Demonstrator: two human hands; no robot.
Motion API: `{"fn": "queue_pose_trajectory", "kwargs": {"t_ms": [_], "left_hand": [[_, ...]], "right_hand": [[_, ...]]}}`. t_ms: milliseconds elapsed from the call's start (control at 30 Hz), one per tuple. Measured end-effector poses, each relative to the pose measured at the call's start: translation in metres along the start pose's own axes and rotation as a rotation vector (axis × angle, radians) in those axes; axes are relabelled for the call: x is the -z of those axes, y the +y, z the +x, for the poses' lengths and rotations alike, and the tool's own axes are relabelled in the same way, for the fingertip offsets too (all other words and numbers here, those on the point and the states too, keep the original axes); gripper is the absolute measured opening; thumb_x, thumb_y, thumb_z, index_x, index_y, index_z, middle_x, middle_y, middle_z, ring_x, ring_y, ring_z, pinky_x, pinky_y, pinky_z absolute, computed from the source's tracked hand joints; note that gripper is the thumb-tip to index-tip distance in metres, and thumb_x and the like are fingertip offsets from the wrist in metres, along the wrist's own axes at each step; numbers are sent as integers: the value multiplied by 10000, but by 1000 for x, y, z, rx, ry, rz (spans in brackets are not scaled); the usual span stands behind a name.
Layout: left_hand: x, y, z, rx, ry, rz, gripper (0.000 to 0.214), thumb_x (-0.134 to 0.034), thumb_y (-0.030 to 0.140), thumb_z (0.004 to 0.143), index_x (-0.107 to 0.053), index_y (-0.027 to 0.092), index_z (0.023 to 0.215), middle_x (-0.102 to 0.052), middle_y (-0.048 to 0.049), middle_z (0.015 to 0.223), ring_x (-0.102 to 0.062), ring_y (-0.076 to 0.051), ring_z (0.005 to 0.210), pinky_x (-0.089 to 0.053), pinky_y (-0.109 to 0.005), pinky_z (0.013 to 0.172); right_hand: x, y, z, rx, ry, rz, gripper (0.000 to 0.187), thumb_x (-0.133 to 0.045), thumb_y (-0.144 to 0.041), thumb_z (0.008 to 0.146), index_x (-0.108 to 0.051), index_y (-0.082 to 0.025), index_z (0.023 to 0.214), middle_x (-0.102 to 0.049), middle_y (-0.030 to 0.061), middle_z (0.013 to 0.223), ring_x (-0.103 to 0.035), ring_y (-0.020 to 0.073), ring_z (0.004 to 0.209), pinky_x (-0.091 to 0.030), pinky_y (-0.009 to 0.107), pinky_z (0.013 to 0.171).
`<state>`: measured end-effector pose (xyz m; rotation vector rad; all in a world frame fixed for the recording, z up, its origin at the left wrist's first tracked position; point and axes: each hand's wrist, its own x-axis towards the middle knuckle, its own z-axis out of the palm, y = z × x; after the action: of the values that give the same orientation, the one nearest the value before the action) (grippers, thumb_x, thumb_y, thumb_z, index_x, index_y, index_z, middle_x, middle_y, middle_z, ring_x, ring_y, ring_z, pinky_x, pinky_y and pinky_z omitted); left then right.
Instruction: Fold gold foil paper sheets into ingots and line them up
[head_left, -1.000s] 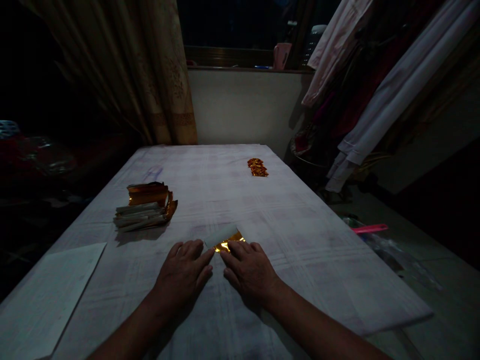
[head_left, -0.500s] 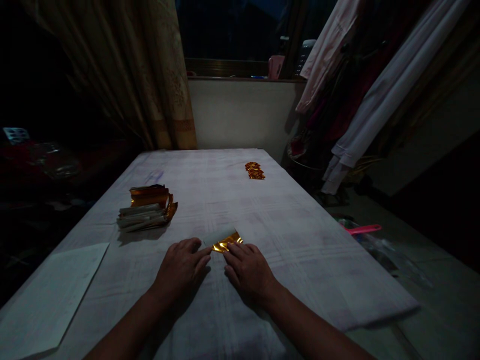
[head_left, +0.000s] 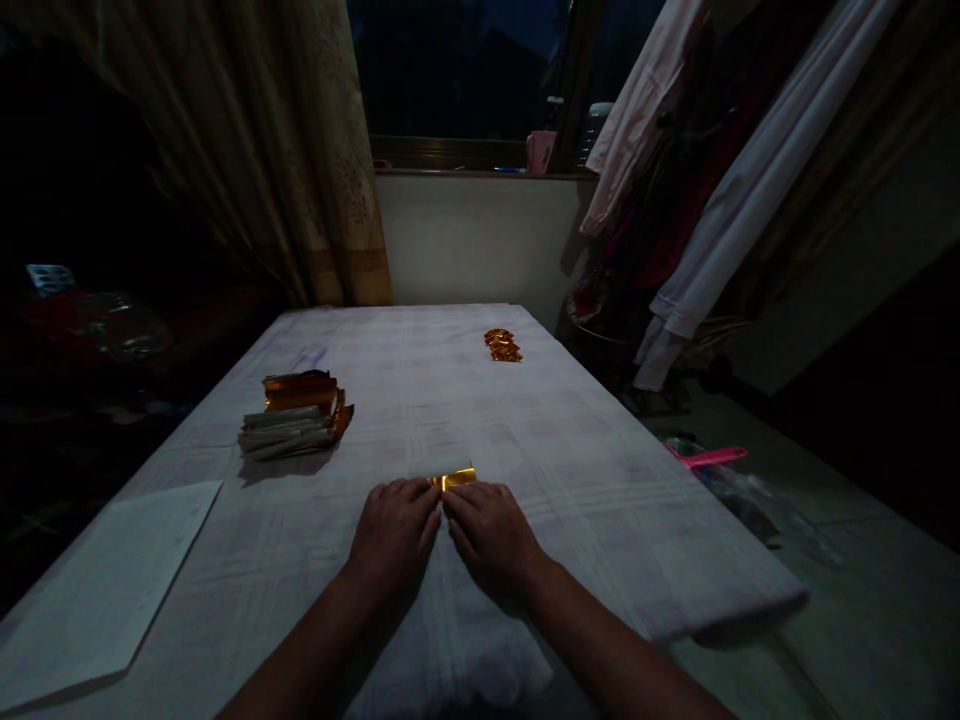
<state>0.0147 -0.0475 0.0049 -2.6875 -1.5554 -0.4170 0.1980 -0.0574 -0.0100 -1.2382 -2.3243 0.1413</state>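
A small sheet of gold foil paper (head_left: 452, 476), gold on one side and white on the other, lies on the cloth-covered table (head_left: 585, 470) right in front of me. My left hand (head_left: 395, 533) and my right hand (head_left: 489, 534) rest side by side on its near edge, fingers pressed flat on the paper and nearly touching each other. The white flap sits folded over the gold part. A stack of the same gold and white papers (head_left: 296, 416) lies to the left, beyond my left hand. A small pile of folded gold pieces (head_left: 502, 345) sits far back on the table.
A white sheet (head_left: 105, 580) lies at the table's near left corner. A curtain (head_left: 300, 150) hangs behind the table, clothes (head_left: 697, 200) hang at the right. A pink-handled item (head_left: 709, 457) lies on the floor at the right. A pink cup (head_left: 538, 152) stands on the window sill.
My two hands have drawn together over the gold paper, and its white flap now lies flatter and squarer over the gold part. The view has shifted slightly.
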Motion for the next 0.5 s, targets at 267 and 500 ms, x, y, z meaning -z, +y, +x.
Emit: {"fn": "queue_pose_trajectory", "kwargs": {"t_ms": [267,500], "left_hand": [[13,-13,11,-70,12,65,77,-657,236,909,-707,231,968,-764,-49,1019,-677,-253,949,-401,-461,934],[11,-14,29,-190,-17,168,109,-592,192,924,-671,175,851,-698,-68,756,-657,-225,735,-417,-421,836]], "right_hand": [[12,41,2,11,-28,-9,279,-603,-132,900,-695,-232,1144,-732,57,1182,-646,231,1048,-459,381,879],[23,50,17,61,-138,-89,155,-707,-220,864,-749,-226,1014,-733,60,1052,-635,224,962,-461,357,823]]}}
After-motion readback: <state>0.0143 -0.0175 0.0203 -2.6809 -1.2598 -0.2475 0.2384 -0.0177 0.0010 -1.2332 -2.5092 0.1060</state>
